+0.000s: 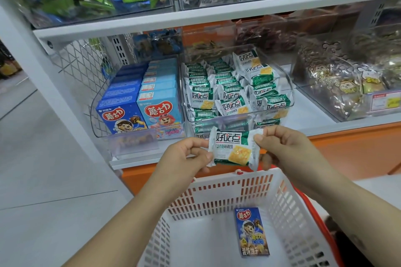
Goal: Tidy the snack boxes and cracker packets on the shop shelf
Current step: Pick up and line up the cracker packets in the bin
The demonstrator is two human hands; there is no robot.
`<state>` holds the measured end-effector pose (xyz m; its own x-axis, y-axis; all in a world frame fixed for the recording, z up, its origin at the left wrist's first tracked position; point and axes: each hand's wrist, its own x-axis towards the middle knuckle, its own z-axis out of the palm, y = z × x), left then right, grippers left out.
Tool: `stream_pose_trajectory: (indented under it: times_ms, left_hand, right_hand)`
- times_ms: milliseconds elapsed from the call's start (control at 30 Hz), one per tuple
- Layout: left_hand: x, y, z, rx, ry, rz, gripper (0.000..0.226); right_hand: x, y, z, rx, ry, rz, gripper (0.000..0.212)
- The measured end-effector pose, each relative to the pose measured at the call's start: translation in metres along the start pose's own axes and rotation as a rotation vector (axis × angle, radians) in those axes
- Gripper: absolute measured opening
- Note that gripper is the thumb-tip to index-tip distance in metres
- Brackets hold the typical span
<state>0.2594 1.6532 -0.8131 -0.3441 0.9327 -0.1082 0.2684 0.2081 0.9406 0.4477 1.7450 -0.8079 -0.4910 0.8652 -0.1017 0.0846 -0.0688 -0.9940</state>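
While both hands work at chest height, one cracker packet (234,147) hangs in the air between them, just in front of the shelf (314,119) edge and above the far rim of the white basket (288,212). The left hand (184,156) pinches the packet's left sealed edge. The right hand (280,145) pinches its upper right corner, fingers (259,137) curled tight on the crimp. The wrapper is white and green with a yellow cracker printed on it, and it reads 好吃点 in bold black characters.

Straight behind it sits a clear bin (290,102) packed with the same packets (232,93), most standing in rows, a few lying loose on top at the back right. Left of that, touching it, a clear tray (130,136) holds two rows of boxes: dark blue boxes (121,97) on the left, light blue boxes (160,93) on the right. Both fronts say 蘑古力 on a red heart with a cartoon child.

Down in the basket lies one dark blue box (251,232) flat on its back, 蘑古力 at the top, 装饰饼干 along the bottom.
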Motion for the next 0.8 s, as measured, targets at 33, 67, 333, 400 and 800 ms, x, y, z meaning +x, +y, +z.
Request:
stream_pose_trajectory:
  times_ms: [33, 67, 333, 400, 800]
  left_hand:
    - [0.000, 0.000, 0.002, -0.046, 0.012, 0.007, 0.011]
    - [-0.001, 0.001, 0.003, -0.129, 0.011, -0.011, 0.010]
    - [-0.002, -0.001, 0.017, -0.498, 0.096, -0.066, 0.027]
    - [-0.002, -0.001, 0.017, -0.482, 0.150, -0.047, 0.042]
    - [-0.012, 0.010, 0.019, -0.368, 0.040, 0.233, 0.050]
  right_hand:
    - [-0.001, -0.001, 0.001, 0.023, 0.002, -0.016, 0.009]
    - [-0.001, -0.004, 0.001, 0.036, 0.005, -0.029, 0.010]
    - [-0.008, -0.005, 0.008, -0.144, 0.042, -0.122, 0.009]
    - [-0.008, -0.002, 0.011, -0.104, 0.082, -0.129, 0.010]
    - [-0.005, 0.002, 0.009, 0.027, 0.061, -0.113, 0.004]
